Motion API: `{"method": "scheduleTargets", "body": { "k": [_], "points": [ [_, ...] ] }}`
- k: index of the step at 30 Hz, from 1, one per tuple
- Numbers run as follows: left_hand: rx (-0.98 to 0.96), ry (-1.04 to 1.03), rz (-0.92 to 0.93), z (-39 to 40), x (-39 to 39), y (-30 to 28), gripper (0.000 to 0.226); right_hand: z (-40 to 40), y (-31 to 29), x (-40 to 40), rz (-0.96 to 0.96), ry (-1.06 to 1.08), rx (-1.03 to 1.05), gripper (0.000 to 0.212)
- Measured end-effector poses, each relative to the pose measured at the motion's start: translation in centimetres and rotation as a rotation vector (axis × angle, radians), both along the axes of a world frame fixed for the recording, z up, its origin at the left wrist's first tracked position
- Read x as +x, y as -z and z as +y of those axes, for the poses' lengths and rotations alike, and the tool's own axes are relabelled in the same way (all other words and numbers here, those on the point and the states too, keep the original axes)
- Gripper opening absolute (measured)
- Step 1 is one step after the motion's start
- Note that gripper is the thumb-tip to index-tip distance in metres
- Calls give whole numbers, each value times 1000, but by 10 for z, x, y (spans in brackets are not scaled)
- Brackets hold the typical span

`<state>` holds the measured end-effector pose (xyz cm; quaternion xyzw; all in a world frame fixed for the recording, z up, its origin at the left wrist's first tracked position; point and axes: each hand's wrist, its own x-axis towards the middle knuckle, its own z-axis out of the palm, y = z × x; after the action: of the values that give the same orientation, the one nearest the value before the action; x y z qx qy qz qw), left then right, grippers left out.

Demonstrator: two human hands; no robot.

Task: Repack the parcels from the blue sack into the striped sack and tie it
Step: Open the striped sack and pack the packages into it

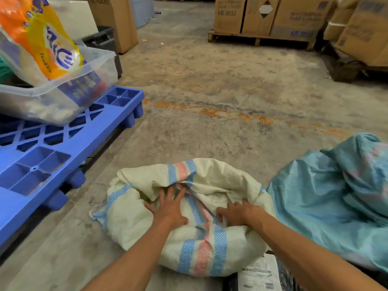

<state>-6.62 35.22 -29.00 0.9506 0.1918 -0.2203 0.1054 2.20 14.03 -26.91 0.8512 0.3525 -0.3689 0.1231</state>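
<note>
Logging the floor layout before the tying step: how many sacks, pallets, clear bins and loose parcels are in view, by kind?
Sacks: 2, the striped sack and the blue sack
Pallets: 2, the blue plastic pallet and the wooden pallet
Clear bins: 1, the clear bin
Loose parcels: 1, the labelled parcel
Total: 6

striped sack (201, 244) contents hidden by folds, parcel (260, 274) cut off at bottom edge

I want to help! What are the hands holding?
The right hand grips the striped sack by its folded cloth near the mouth. The left hand only presses flat on it.
</note>
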Motion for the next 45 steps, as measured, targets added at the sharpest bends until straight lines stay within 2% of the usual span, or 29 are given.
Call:
{"method": "scheduleTargets", "body": {
  "k": [2, 5, 7, 9, 10, 12, 15, 18, 20, 22, 24, 27, 30, 31, 33, 35, 37, 42, 45],
  "points": [
    [84, -5, -58, 4, -4, 5, 121, -3, 1, 7, -3, 116, 158, 29],
    [260, 5, -134, 10, -7, 12, 126, -7, 1, 18, -52, 278, 383, 41],
    [273, 18, -116, 14, -9, 12, 124, -12, 1, 21, -154, 338, 509, 41],
    [225, 33, -110, 14, -11, 7, 119, -13, 0, 19, -222, 396, 669, 31],
    [195, 40, -130, 13, -11, 1, 110, -12, -2, 17, -254, 415, 763, 21],
    [137, 26, -248, 7, -6, -12, 73, -8, -11, 13, -382, 401, 900, 4],
    [65, -34, -378, -5, 0, -31, 33, -9, -29, 2, -515, 399, 1016, 3],
    [-101, -20, -420, -25, 3, -48, 13, -25, -43, -12, -565, 456, 1145, 8],
    [-286, 106, -407, -46, -1, -62, 17, -47, -52, -23, -565, 471, 1167, 9],
    [-392, 240, -395, -73, -14, -80, 24, -77, -59, -36, -545, 476, 1150, 11],
    [-353, 365, -433, -97, -32, -91, 29, -110, -66, -48, -495, 479, 1105, 14],
    [-183, 551, -501, -121, -50, -103, 28, -152, -74, -58, -509, 421, 956, 13],
    [-228, 621, -449, -143, -62, -113, 25, -189, -76, -65, -395, 362, 741, 10],
    [-259, 635, -393, -149, -65, -113, 24, -199, -74, -66, -278, 363, 602, 19],
    [-340, 637, -229, -166, -69, -107, 27, -216, -69, -72, -31, 386, 289, 62],
    [-338, 666, -43, -182, -72, -92, 47, -227, -58, -76, 1, 294, -1, 112],
    [-221, 742, 90, -198, -75, -76, 76, -234, -46, -81, -69, 210, -135, 134],
    [-6, 769, 228, -213, -68, -59, 136, -245, -36, -88, -46, 209, -157, 147],
    [118, 778, 254, -221, -65, -56, 155, -245, -34, -85, -30, 189, -118, 149]
  ]
}}
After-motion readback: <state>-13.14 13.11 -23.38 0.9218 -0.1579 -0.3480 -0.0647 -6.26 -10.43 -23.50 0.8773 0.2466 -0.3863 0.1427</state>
